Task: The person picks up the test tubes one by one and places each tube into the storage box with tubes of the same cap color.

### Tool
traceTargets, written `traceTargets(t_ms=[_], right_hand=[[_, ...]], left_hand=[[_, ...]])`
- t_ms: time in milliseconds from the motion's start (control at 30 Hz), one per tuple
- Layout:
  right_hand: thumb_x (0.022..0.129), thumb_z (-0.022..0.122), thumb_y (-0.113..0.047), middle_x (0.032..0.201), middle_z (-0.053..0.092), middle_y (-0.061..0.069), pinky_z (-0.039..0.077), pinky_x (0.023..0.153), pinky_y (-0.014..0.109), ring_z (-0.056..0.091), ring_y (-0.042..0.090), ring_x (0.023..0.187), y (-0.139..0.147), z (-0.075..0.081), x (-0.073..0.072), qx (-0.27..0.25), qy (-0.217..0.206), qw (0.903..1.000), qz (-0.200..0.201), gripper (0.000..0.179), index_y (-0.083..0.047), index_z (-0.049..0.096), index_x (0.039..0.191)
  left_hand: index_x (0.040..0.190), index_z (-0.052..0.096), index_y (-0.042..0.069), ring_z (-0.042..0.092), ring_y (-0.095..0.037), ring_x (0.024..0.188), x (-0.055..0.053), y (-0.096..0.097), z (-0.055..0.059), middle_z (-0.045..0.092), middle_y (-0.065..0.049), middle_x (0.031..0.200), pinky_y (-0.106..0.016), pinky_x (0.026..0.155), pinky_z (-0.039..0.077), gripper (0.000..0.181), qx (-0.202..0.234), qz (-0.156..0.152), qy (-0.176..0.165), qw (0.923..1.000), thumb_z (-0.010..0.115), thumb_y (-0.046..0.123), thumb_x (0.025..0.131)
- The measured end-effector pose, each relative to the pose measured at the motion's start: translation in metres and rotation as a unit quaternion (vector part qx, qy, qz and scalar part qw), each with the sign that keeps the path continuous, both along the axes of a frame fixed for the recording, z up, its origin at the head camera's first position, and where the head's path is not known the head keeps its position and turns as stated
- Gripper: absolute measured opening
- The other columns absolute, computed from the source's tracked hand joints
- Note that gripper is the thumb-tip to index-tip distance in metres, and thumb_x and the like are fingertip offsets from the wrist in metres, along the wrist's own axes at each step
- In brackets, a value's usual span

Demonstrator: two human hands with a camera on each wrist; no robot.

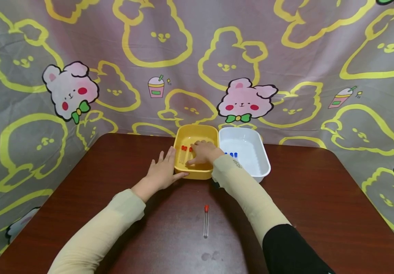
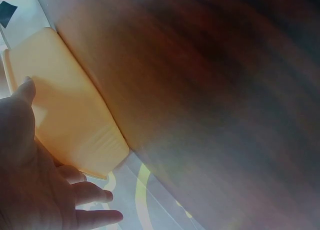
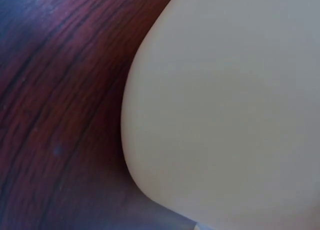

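Observation:
My left hand rests against the left front corner of a yellow tray, fingers straight and spread, thumb along its front wall. In the left wrist view, that hand lies alongside the tray's outer wall. My right hand reaches into the tray, thumb and fingers spread apart. Its fingertips are right beside a red-capped tube. More clear tubes with red caps lie to the left of it in the tray. The right hand is not seen in the right wrist view.
A white tray adjoins the yellow one on the right; blue-capped tubes lie in it, partly behind the right sleeve. One red-capped clear tube lies on the brown table, between the forearms. A patterned cloth hangs behind.

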State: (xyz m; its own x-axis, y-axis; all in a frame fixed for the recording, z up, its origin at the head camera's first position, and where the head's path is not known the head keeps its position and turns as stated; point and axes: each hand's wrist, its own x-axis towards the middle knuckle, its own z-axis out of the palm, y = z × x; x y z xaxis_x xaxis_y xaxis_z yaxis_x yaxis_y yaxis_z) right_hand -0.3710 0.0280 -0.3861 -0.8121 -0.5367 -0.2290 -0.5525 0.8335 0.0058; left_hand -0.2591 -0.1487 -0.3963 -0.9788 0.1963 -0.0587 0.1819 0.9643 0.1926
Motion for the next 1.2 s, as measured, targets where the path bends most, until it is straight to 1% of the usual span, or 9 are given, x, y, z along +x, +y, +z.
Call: traceTargets(t_ms=[133,300,433,567,733,833,967,1200], right_hand=[[0.092,0.059,-0.07,0.161,0.039,0.015,0.026,0.12,0.048,0.034,0.036,0.148,0.001,0.004,0.003,-0.017,0.002,0.9999,0.004,0.095,-0.008,0.036,0.16],[0.094,0.061,-0.066,0.162,0.037,0.013,0.026,0.121,0.047,0.034,0.035,0.148,0.003,0.01,0.007,-0.03,-0.001,0.9995,0.007,0.091,-0.01,0.036,0.161],[0.095,0.061,-0.064,0.162,0.037,0.013,0.026,0.121,0.047,0.033,0.034,0.149,0.005,0.013,0.011,-0.032,0.004,0.9993,0.019,0.09,-0.009,0.034,0.161],[0.096,0.06,-0.063,0.162,0.037,0.014,0.028,0.12,0.046,0.034,0.034,0.148,0.006,0.015,0.016,-0.028,0.019,0.9989,0.031,0.089,-0.009,0.034,0.161],[0.097,0.06,-0.062,0.163,0.036,0.013,0.028,0.12,0.046,0.034,0.033,0.148,0.007,0.022,0.026,-0.038,0.021,0.9983,0.039,0.088,-0.009,0.033,0.162],[0.097,0.062,-0.059,0.162,0.036,0.014,0.028,0.12,0.046,0.034,0.034,0.148,0.01,0.026,0.033,-0.056,0.02,0.9973,0.043,0.087,-0.007,0.033,0.161],[0.097,0.064,-0.057,0.162,0.036,0.015,0.028,0.12,0.045,0.034,0.034,0.148,0.016,0.029,0.039,-0.087,0.03,0.9947,0.046,0.086,-0.006,0.034,0.161],[0.097,0.068,-0.049,0.159,0.04,0.016,0.031,0.118,0.045,0.038,0.032,0.146,0.032,0.034,0.048,-0.158,0.054,0.9841,0.061,0.081,-0.006,0.038,0.159]], left_hand=[[0.164,0.005,0.002,0.015,-0.046,0.152,0.0,0.0,0.001,0.003,-0.015,0.171,-0.067,0.115,0.022,0.108,0.0,0.0,0.0,1.0,0.057,0.067,0.096],[0.164,0.005,0.002,0.015,-0.046,0.152,0.0,0.001,0.0,0.004,-0.015,0.171,-0.068,0.115,0.022,0.108,0.0,0.0,0.001,1.0,0.056,0.068,0.095],[0.164,0.005,0.002,0.015,-0.046,0.152,0.0,0.001,0.0,0.004,-0.015,0.171,-0.068,0.115,0.022,0.108,-0.001,0.0,0.001,1.0,0.056,0.068,0.095],[0.164,0.004,0.002,0.015,-0.047,0.152,0.0,0.001,0.0,0.003,-0.016,0.171,-0.068,0.115,0.022,0.108,-0.002,-0.001,-0.001,1.0,0.056,0.068,0.096],[0.164,0.004,0.002,0.014,-0.047,0.152,0.0,0.001,0.0,0.003,-0.016,0.17,-0.068,0.115,0.022,0.109,-0.004,-0.001,-0.001,1.0,0.056,0.068,0.096],[0.164,0.004,0.002,0.015,-0.047,0.152,-0.001,0.001,-0.001,0.003,-0.016,0.17,-0.068,0.115,0.022,0.109,-0.004,-0.001,0.001,1.0,0.055,0.069,0.096],[0.164,0.005,0.001,0.015,-0.047,0.152,-0.002,0.001,-0.002,0.005,-0.017,0.17,-0.068,0.114,0.023,0.109,-0.004,-0.002,0.004,1.0,0.055,0.069,0.096],[0.164,0.005,0.0,0.015,-0.047,0.152,-0.002,0.0,-0.001,0.005,-0.017,0.17,-0.068,0.114,0.022,0.11,0.0,-0.004,0.004,1.0,0.056,0.068,0.095]])
